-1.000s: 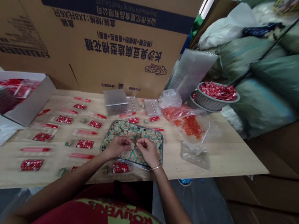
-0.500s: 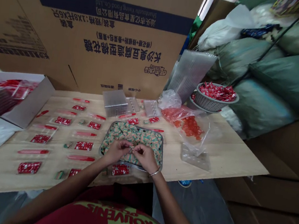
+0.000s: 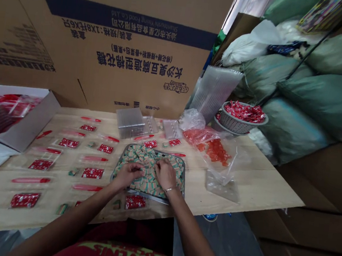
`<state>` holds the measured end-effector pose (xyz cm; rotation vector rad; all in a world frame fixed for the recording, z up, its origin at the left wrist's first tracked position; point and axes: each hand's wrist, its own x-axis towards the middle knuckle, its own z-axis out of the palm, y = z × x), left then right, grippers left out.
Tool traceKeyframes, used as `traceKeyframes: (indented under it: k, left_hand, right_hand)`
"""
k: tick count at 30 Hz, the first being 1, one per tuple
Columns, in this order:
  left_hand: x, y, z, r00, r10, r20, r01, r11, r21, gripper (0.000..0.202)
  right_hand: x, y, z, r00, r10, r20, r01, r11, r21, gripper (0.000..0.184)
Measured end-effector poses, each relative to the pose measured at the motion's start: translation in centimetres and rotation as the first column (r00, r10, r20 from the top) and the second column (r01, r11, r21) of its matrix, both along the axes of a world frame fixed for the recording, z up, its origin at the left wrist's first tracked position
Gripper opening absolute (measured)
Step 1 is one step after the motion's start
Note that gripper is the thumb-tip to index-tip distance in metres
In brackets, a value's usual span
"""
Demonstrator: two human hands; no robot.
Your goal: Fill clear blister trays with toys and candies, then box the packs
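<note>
1. While both hands work over the middle of the metal tray, the left hand and the right hand are half curled, fingertips down among the small green-and-cream wrapped pieces — whether either has hold of one cannot be told from this view
2. Those pieces lie heaped across the tray, which stands near the front edge of the wooden counter
3. Rows of red-printed sachets and red sticks lie left of the tray, and a single red-printed packet sits just below its near rim, close to the left forearm
4. To the right lies a clear plastic bag of orange-red pieces; farther back stand a stack of clear plastic trays and a slotted basket heaped with red packets
5. An open cardboard box sits at the counter's left end — behind everything rise a large printed carton and bulging green sacks
</note>
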<state>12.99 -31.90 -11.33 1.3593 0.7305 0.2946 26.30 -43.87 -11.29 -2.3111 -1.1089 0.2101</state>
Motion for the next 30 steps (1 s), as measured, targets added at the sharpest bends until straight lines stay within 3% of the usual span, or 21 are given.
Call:
traceKeyframes:
  k: [3,8,13,16,19,23,26,30]
  left_hand:
    - [0.0,-0.2,0.1,0.998,0.059,0.008,-0.057,0.993,-0.106,0.031]
    - [-0.5,-0.6,0.4,1.0,-0.018,0.026,0.022,0.984,-0.177,0.026]
    - [-2.1,-0.6,0.8,0.997,-0.058,0.06,0.074,0.942,-0.326,0.034]
    - [-3.2,-0.4,0.5,0.995,-0.064,0.077,0.083,0.956,-0.281,0.036]
    - [-4.0,0.3,0.1,0.99,0.056,0.126,-0.028,0.976,-0.217,0.041]
    - [-5.9,1.9,0.1,0.964,0.188,0.191,-0.159,0.975,-0.154,0.052]
    - [-8.1,2.7,0.1,0.931,0.33,0.157,-0.308,0.94,-0.149,0.035]
    - [-12.3,3.0,0.0,0.88,0.453,0.143,-0.463,0.885,0.049,0.024]
  right_hand:
    - [-0.3,0.2,0.4,0.997,0.076,-0.006,-0.076,0.997,0.025,0.011]
    - [-1.7,-0.3,0.9,0.88,0.364,-0.306,-0.3,0.924,0.238,0.009]
    - [-2.6,0.3,1.3,0.862,0.426,-0.273,-0.375,0.9,0.221,0.01]
    - [-3.2,0.7,1.1,0.829,0.504,-0.242,-0.427,0.85,0.309,0.013]
    - [-3.9,1.8,0.2,0.81,0.509,-0.29,-0.389,0.838,0.383,0.01]
    - [-5.3,5.1,-1.0,0.668,0.531,-0.521,-0.34,0.841,0.421,0.012]
    - [-7.4,8.3,-1.1,0.644,0.566,-0.515,-0.402,0.823,0.402,0.011]
    - [-12.1,11.6,-1.0,0.595,0.601,-0.534,-0.474,0.799,0.371,0.01]
